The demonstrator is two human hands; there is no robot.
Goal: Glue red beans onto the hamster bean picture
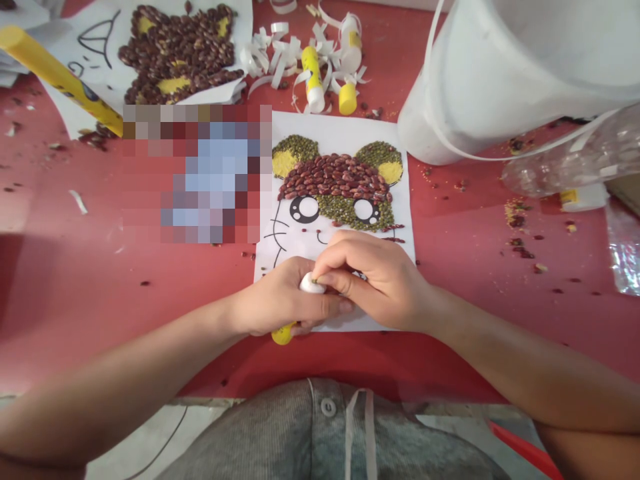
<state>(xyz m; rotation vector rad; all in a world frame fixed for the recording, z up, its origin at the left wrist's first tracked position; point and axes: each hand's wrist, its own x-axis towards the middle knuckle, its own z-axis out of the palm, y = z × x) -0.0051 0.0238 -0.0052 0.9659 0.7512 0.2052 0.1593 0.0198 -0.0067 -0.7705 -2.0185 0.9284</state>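
Note:
My left hand (280, 303) is closed around a glue stick (283, 333) with a yellow base and a white top, held over the lower edge of a white sheet (330, 137). My right hand (373, 277) pinches at the white top of that stick, fingers pressed together. The sheet shows a cartoon animal face, its head filled with red-brown beans (335, 177) and green seeds (295, 148), with yellow patches in the ears. Both hands cover the drawing's lower part.
A second bean picture (175, 53) lies at the back left beside a yellow tube (55, 73). Glue sticks (313, 77) and curled paper strips lie behind the sheet. A white bucket (480, 80) and clear plastic wrap (575, 157) stand right. Loose seeds dot the red table (75, 280).

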